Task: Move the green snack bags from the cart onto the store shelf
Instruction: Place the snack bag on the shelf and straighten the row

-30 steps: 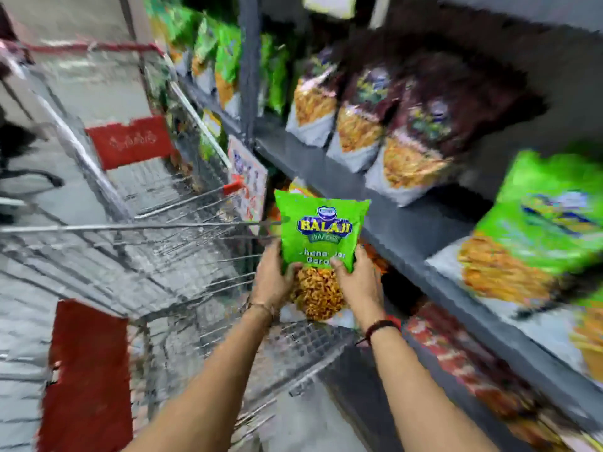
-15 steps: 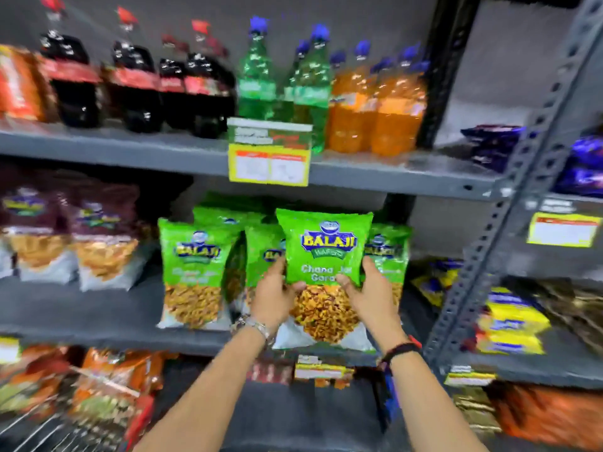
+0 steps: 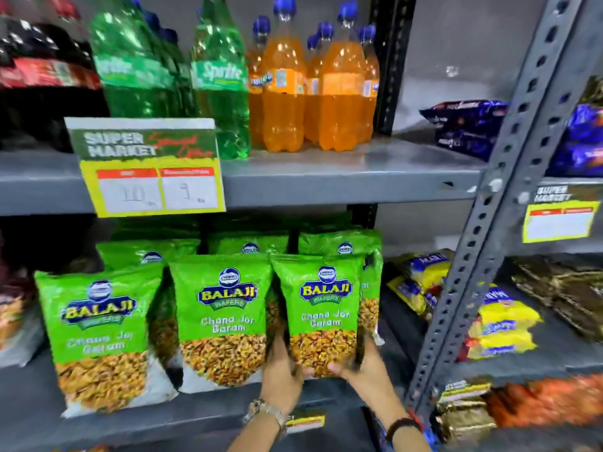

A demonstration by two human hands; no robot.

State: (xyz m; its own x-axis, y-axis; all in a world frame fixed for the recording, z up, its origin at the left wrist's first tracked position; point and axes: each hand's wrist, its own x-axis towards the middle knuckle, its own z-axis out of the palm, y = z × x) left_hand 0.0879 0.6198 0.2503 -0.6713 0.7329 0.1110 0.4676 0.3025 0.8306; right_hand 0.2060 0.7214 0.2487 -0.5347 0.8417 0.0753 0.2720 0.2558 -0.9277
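Note:
A green Balaji snack bag (image 3: pixel 321 308) stands upright at the right end of the front row on the grey middle shelf (image 3: pixel 208 407). My left hand (image 3: pixel 281 370) grips its lower left edge and my right hand (image 3: pixel 365 367) grips its lower right corner. Two more green bags stand to its left, the middle bag (image 3: pixel 222 318) and the left bag (image 3: pixel 98 337), with several others behind them. The cart is out of view.
Soda bottles (image 3: pixel 339 79) fill the shelf above, with a price sign (image 3: pixel 146 164) on its edge. A slotted steel upright (image 3: pixel 489 243) stands just right of my hands. Yellow snack packs (image 3: pixel 502 324) lie on the neighbouring shelf.
The view swung from the cart to the shelf. The bag in my hands went down and in, from in front of the row to standing on the shelf at the row's right end.

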